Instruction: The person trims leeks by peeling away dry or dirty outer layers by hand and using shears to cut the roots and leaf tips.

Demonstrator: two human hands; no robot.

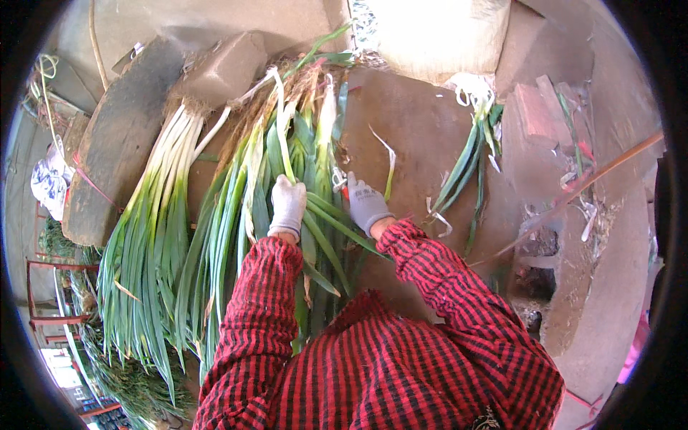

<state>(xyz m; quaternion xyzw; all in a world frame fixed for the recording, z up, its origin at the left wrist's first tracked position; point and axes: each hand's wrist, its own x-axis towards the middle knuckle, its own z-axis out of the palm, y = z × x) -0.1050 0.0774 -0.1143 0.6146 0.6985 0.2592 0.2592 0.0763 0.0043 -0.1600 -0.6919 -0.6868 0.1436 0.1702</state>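
My left hand (289, 207), in a pale work glove, grips a long green onion (281, 129) by its stalk, the white end pointing away from me. Its green leaves fan out between my hands. My right hand (365, 200), gloved in grey, is closed on a small tool (339, 180) with a metal head and a red part; its kind is not clear. Under and beside my left hand lie loose, untrimmed green onions (228, 172) with dry, brown outer leaves. Further left, a bundle of green onions with clean white stalks (171, 137) lies with its roots away from me.
A dark, curved wooden board (126, 129) and a brick-like block (228, 67) stand at the upper left. Peeled leaf scraps (467, 145) lie right of my hands. A hollow block (537, 269), a reddish brick (535, 115) and a thin wooden stick (580, 185) are at the right.
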